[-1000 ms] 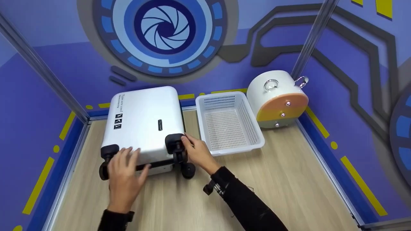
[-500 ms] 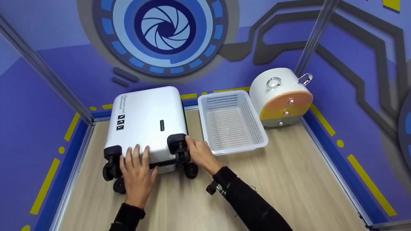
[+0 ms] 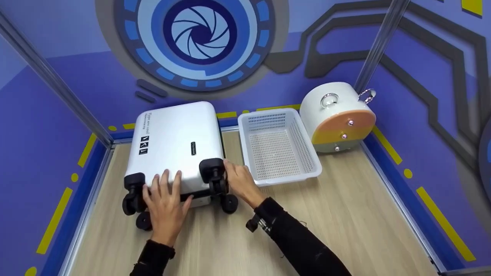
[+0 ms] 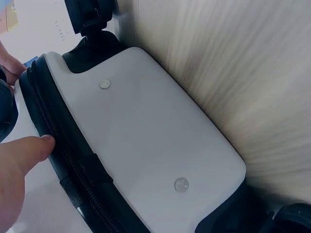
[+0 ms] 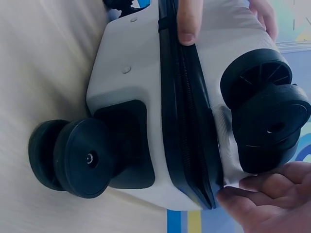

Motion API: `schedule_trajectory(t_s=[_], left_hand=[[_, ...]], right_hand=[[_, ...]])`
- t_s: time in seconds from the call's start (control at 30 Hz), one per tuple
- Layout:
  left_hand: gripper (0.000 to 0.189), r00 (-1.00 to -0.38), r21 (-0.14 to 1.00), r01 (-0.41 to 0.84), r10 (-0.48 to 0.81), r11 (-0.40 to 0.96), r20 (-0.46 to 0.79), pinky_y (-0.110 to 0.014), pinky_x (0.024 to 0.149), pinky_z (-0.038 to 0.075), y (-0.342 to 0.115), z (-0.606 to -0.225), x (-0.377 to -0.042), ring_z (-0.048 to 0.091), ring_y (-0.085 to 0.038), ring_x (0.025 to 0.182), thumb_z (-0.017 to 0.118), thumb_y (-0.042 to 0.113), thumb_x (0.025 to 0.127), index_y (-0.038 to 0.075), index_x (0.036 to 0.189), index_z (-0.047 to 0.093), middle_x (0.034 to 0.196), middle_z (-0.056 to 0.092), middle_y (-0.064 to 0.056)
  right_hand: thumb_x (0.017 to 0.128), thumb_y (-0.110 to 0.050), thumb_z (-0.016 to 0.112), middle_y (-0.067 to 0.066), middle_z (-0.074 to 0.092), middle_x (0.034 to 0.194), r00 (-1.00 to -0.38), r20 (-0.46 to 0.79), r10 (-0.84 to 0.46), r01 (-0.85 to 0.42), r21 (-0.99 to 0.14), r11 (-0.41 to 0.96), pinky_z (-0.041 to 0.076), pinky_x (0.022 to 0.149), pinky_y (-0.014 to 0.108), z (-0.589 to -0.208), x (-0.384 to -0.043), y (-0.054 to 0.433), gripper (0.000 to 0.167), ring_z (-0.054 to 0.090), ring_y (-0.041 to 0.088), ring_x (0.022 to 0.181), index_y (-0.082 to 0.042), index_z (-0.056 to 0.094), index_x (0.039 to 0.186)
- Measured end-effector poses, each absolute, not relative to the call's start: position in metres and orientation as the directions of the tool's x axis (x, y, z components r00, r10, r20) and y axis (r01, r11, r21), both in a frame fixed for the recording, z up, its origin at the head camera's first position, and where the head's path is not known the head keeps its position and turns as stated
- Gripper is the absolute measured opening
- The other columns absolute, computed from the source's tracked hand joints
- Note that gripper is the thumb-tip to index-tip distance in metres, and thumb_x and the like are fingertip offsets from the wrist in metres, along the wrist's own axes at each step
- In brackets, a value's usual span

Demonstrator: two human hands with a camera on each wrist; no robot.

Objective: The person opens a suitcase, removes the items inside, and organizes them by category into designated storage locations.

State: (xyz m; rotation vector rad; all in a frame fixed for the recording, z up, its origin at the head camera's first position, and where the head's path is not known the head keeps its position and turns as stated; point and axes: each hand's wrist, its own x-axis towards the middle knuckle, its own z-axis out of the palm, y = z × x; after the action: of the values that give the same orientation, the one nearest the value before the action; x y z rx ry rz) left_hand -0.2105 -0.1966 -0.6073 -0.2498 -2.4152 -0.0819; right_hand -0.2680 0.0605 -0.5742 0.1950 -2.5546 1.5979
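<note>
A white hard-shell suitcase (image 3: pixel 174 138) lies flat on the table, its black caster wheels (image 3: pixel 133 201) toward me. My left hand (image 3: pixel 165 209) rests on its near edge between the casters, fingers extended over the top. In the left wrist view, its thumb (image 4: pixel 31 150) touches the black zipper band (image 4: pixel 73 160) around the suitcase's side. At the right corner, beside the caster, is my right hand (image 3: pixel 242 184). The right wrist view shows that hand's fingers (image 5: pixel 286 182) bent against the corner, at the end of the zipper seam; any zipper pull there is hidden.
A white perforated plastic basket (image 3: pixel 282 181) stands just right of the suitcase. Beyond it is a white rounded box (image 3: pixel 318 99) with a striped orange, yellow and green front and ring handles. Patterned wall panels (image 3: pixel 268 88) enclose the back and sides of the wooden table (image 3: pixel 345 203).
My left hand has moved right from beside the left caster and settled on the suitcase's near edge. My right hand stays at the right corner. The whole view has shifted slightly.
</note>
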Motion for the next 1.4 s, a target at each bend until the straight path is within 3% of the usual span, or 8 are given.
schedule_trajectory(t_s=[0.13, 0.27, 0.37, 0.43, 0.73, 0.93, 1.2, 1.4], left_hand=[[0.117, -0.735, 0.002, 0.19, 0.141, 0.982, 0.664, -0.08, 0.123, 0.028, -0.195, -0.61, -0.212, 0.039, -0.053, 0.153, 0.104, 0.044, 0.072, 0.016, 0.168, 0.044, 0.168, 0.043, -0.028], [0.125, -0.733, 0.039, 0.183, 0.11, 0.982, 0.671, -0.078, 0.127, 0.024, -0.191, -0.614, -0.215, 0.033, -0.055, 0.158, 0.107, 0.033, 0.068, 0.012, 0.17, 0.038, 0.171, 0.036, -0.032], [0.127, -0.728, 0.074, 0.18, 0.083, 0.981, 0.681, -0.077, 0.13, 0.02, -0.19, -0.615, -0.218, 0.029, -0.056, 0.161, 0.109, 0.027, 0.064, 0.013, 0.169, 0.038, 0.171, 0.034, -0.033], [0.127, -0.724, 0.086, 0.173, 0.068, 0.981, 0.687, -0.079, 0.13, 0.017, -0.19, -0.614, -0.219, 0.03, -0.056, 0.161, 0.11, 0.028, 0.062, 0.014, 0.167, 0.04, 0.171, 0.036, -0.032], [0.121, -0.712, 0.139, 0.178, 0.03, 0.974, 0.701, -0.084, 0.129, 0.009, -0.192, -0.603, -0.218, 0.031, -0.057, 0.16, 0.11, 0.03, 0.063, 0.013, 0.164, 0.045, 0.167, 0.04, -0.031], [0.127, -0.698, 0.173, 0.171, -0.005, 0.97, 0.716, -0.08, 0.131, 0.012, -0.191, -0.592, -0.218, 0.036, -0.055, 0.159, 0.112, 0.034, 0.058, 0.011, 0.163, 0.044, 0.167, 0.043, -0.029], [0.126, -0.687, 0.194, 0.184, -0.016, 0.964, 0.727, -0.081, 0.13, 0.016, -0.196, -0.584, -0.218, 0.039, -0.054, 0.157, 0.113, 0.035, 0.055, 0.01, 0.16, 0.046, 0.165, 0.046, -0.028], [0.126, -0.681, 0.282, 0.186, -0.083, 0.941, 0.728, -0.081, 0.13, 0.015, -0.202, -0.568, -0.216, 0.039, -0.054, 0.157, 0.11, 0.036, 0.059, 0.007, 0.162, 0.044, 0.164, 0.046, -0.03]], right_hand=[[0.118, -0.046, 0.04, -0.004, 0.046, 0.07, -0.977, 0.208, -0.039, -0.205, -0.887, 0.413, 0.056, 0.079, 0.04, -0.569, -0.266, 0.059, 0.055, 0.056, 0.017, 0.076, -0.023, 0.043, 0.068], [0.119, -0.047, 0.039, -0.004, 0.055, 0.071, -0.968, 0.239, -0.071, -0.247, -0.886, 0.391, 0.062, 0.086, 0.039, -0.565, -0.263, 0.055, 0.059, 0.067, 0.015, 0.081, -0.015, 0.074, 0.084], [0.12, -0.043, 0.04, 0.002, 0.084, 0.109, -0.961, 0.259, -0.102, -0.278, -0.875, 0.397, 0.062, 0.106, 0.04, -0.564, -0.261, 0.053, 0.054, 0.08, 0.018, 0.113, -0.011, 0.081, 0.129], [0.119, -0.039, 0.044, 0.002, 0.078, 0.138, -0.956, 0.277, -0.093, -0.29, -0.862, 0.416, 0.057, 0.114, 0.04, -0.568, -0.26, 0.05, 0.047, 0.074, 0.02, 0.132, -0.012, 0.072, 0.146], [0.105, -0.016, 0.067, 0.019, 0.08, 0.13, -0.965, 0.26, 0.015, -0.192, -0.748, 0.635, 0.064, 0.1, 0.047, -0.598, -0.254, 0.039, 0.039, 0.08, 0.034, 0.116, 0.001, 0.072, 0.14], [0.109, -0.022, 0.064, 0.034, 0.07, 0.141, -0.996, 0.09, -0.005, -0.07, -0.733, 0.676, 0.058, 0.11, 0.056, -0.62, -0.256, 0.036, 0.061, 0.073, 0.048, 0.127, 0.01, 0.049, 0.158], [0.107, -0.018, 0.057, 0.031, 0.078, 0.123, -0.999, 0.031, 0.025, -0.01, -0.798, 0.602, 0.061, 0.098, 0.059, -0.636, -0.262, 0.035, 0.038, 0.077, 0.046, 0.116, 0.004, 0.069, 0.136], [0.106, -0.014, 0.057, 0.03, 0.078, 0.121, -0.997, 0.065, 0.032, -0.035, -0.815, 0.579, 0.061, 0.097, 0.059, -0.639, -0.259, 0.037, 0.038, 0.078, 0.044, 0.111, 0.006, 0.069, 0.136]])
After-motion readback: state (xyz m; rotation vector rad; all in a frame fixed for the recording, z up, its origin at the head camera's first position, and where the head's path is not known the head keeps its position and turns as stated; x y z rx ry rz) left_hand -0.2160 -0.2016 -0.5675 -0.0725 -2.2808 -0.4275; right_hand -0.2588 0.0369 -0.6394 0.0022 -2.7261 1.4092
